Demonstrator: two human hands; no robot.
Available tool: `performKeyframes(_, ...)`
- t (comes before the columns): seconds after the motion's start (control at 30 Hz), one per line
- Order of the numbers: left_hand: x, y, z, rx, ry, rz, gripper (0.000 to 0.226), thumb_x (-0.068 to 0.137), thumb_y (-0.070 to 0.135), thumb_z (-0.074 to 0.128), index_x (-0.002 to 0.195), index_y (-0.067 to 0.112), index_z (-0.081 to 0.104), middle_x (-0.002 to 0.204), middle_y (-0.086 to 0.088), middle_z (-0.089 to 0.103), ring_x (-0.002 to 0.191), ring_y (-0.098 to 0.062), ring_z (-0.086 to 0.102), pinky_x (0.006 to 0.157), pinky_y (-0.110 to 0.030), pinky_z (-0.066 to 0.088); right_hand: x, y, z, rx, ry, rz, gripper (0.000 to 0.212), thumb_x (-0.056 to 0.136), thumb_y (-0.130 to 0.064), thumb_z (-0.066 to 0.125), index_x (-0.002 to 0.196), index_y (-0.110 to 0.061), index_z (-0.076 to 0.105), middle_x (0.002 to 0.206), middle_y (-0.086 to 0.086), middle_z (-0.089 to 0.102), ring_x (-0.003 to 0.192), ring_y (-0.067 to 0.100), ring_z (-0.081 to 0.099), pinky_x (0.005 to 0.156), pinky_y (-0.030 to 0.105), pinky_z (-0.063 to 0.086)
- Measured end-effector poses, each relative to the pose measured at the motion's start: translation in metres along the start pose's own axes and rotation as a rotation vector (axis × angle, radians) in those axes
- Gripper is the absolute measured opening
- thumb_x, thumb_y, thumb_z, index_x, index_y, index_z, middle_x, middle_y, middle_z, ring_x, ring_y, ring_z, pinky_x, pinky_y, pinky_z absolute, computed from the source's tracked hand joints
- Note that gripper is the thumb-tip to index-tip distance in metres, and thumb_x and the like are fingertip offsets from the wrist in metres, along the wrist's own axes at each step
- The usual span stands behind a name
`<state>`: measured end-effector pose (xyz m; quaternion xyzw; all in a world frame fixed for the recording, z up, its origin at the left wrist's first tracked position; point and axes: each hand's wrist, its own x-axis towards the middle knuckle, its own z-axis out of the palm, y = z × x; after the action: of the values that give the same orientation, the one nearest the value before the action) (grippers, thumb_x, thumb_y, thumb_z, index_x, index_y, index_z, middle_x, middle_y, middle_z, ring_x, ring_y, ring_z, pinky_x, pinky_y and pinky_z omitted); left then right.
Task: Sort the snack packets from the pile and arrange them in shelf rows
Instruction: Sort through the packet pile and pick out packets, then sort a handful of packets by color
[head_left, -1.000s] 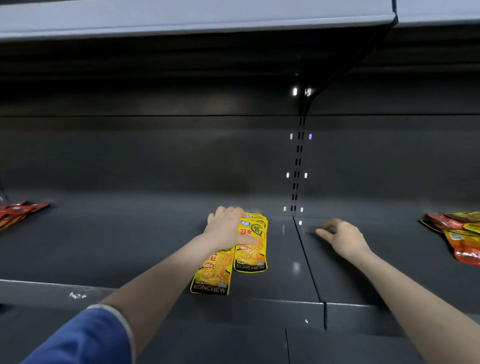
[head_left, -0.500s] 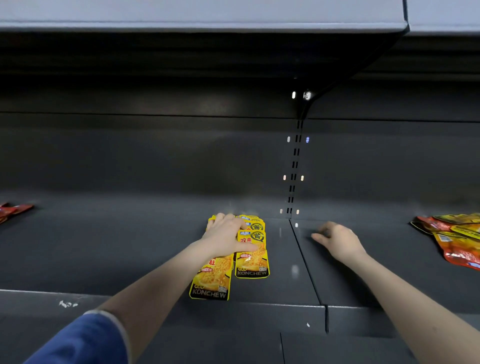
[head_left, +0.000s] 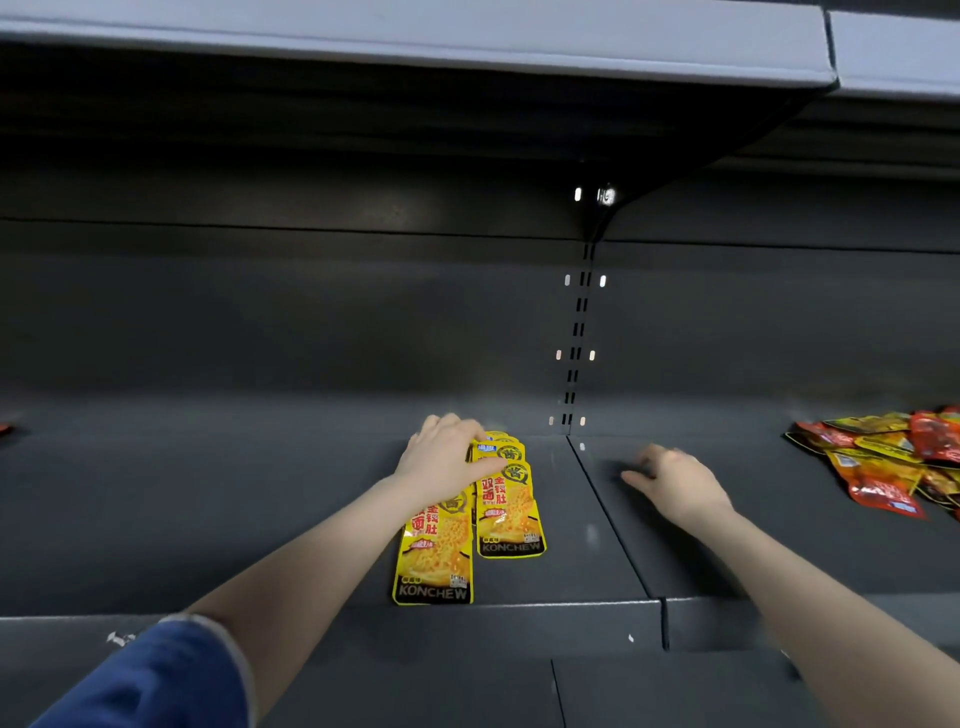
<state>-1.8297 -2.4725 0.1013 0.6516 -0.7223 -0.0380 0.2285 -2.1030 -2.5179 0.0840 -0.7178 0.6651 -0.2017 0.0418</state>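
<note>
The left hand (head_left: 445, 457) lies palm-down with loose fingers over the far ends of two rows of yellow KONCHEW packets (head_left: 506, 512) on the dark shelf (head_left: 208, 509); how many packets lie beneath it is hidden. The nearest packet (head_left: 434, 558) of the left row reaches toward the shelf lip at 6 o'clock. The right hand (head_left: 675, 480), at 3 o'clock of the packets, rests on the shelf, fingers loosely bent, holding nothing. At far 3 o'clock the mixed red-and-yellow pile (head_left: 893, 457) is cut off by the frame edge. A blue sleeve (head_left: 150, 680) shows at 7 o'clock.
</note>
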Motion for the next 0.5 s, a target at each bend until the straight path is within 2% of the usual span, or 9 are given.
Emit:
performKeyframes(0.13, 0.002, 0.004, 0.003, 0.065, -0.005, 0.005, 0.048, 0.089, 0.052, 0.054, 0.125, 0.020, 0.053, 0.124, -0.004, 0.050, 0.122, -0.023, 0.039, 0.099, -0.039, 0.038, -0.013, 0.007, -0.007, -0.113, 0.020, 0.018, 0.034, 0.095, -0.036, 0.050, 0.118, -0.012, 0.056, 0.117, 0.011, 0.055, 0.112, 0.029, 0.051, 0.087, 0.031, 0.043)
performKeyframes(0.33, 0.002, 0.029, 0.006, 0.114, 0.059, -0.005, 0.041, 0.092, 0.047, 0.052, 0.124, 0.020, 0.053, 0.124, -0.005, 0.050, 0.123, -0.025, 0.040, 0.095, -0.035, 0.037, -0.025, 0.031, -0.021, -0.222, 0.051, 0.022, 0.030, 0.095, -0.036, 0.049, 0.110, -0.011, 0.058, 0.117, 0.012, 0.058, 0.123, 0.029, 0.046, 0.093, 0.034, 0.044)
performKeyframes(0.5, 0.005, 0.080, 0.016, 0.128, 0.073, -0.022, 0.040, 0.092, 0.045, 0.053, 0.124, 0.021, 0.052, 0.126, -0.005, 0.049, 0.123, -0.025, 0.040, 0.097, -0.035, 0.037, -0.025, 0.076, -0.047, -0.276, 0.105, -0.039, 0.032, 0.093, -0.038, 0.050, 0.110, -0.013, 0.060, 0.110, 0.009, 0.057, 0.108, 0.028, 0.053, 0.087, 0.031, 0.043)
